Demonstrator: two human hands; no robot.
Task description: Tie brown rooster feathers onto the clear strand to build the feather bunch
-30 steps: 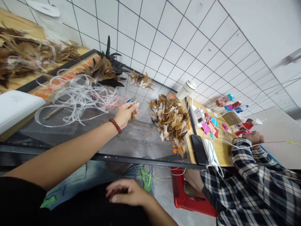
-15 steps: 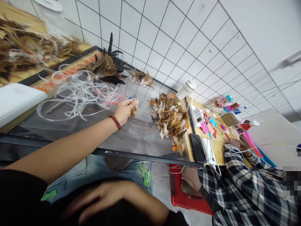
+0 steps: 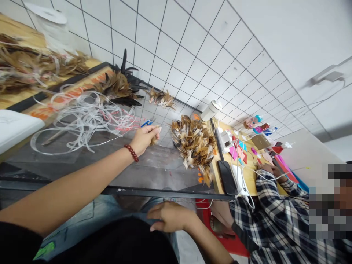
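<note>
My left hand, with a red bead bracelet at the wrist, is closed over the dark worktop. It pinches a small bunch of feathers, mostly hidden by the fingers. Just beyond the fingertips lie blue-handled snips. A tangle of clear plastic ribbon spreads to the left of that hand, and a pile of brown feathers is to its right. My right hand hovers above my lap, in front of the table edge, with fingers loosely apart and nothing in it.
Black and brown feathers and a smaller feather strip lie by the tiled wall. A white tumbler, a black phone and a power strip stand or lie at right. A co-worker's plaid sleeve is beyond them.
My right hand has swung right and upward from low over my lap, its fingers now clearer. My left hand keeps its pinch on the feathers. The view has shifted slightly.
</note>
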